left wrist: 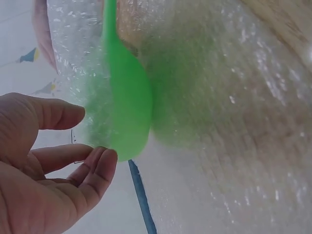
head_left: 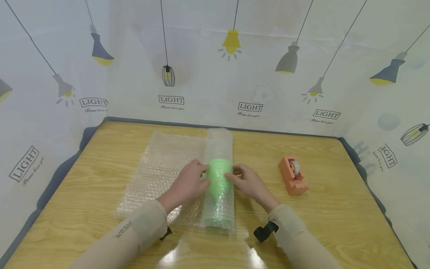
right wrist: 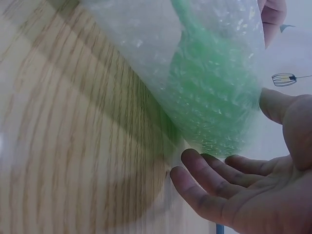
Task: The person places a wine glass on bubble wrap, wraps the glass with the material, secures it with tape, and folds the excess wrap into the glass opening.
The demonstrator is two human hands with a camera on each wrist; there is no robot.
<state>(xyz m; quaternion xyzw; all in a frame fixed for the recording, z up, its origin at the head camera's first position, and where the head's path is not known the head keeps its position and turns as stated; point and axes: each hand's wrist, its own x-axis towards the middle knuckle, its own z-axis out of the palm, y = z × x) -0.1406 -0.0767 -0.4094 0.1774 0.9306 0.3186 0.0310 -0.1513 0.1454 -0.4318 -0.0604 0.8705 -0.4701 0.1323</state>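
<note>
A green spatula (head_left: 220, 172) lies inside a rolled part of clear bubble wrap (head_left: 218, 142), its broad head away from me and its narrow end towards me. My left hand (head_left: 189, 179) holds the left side of the roll, thumb and fingertips at the film. From the right, my right hand (head_left: 250, 181) grips the roll, with its thumb on top and curved fingers along the side. In the left wrist view the spatula head (left wrist: 129, 97) shows through the film beside the left fingertips. The right wrist view has the wrapped head (right wrist: 214, 92) between thumb and fingers.
The unrolled bubble wrap sheet (head_left: 161, 160) spreads flat to the left on the wooden table (head_left: 322, 224). An orange tape dispenser (head_left: 292, 175) with a roll of tape stands on the right. Lamp-patterned cloth walls (head_left: 201, 48) enclose the table's back and sides.
</note>
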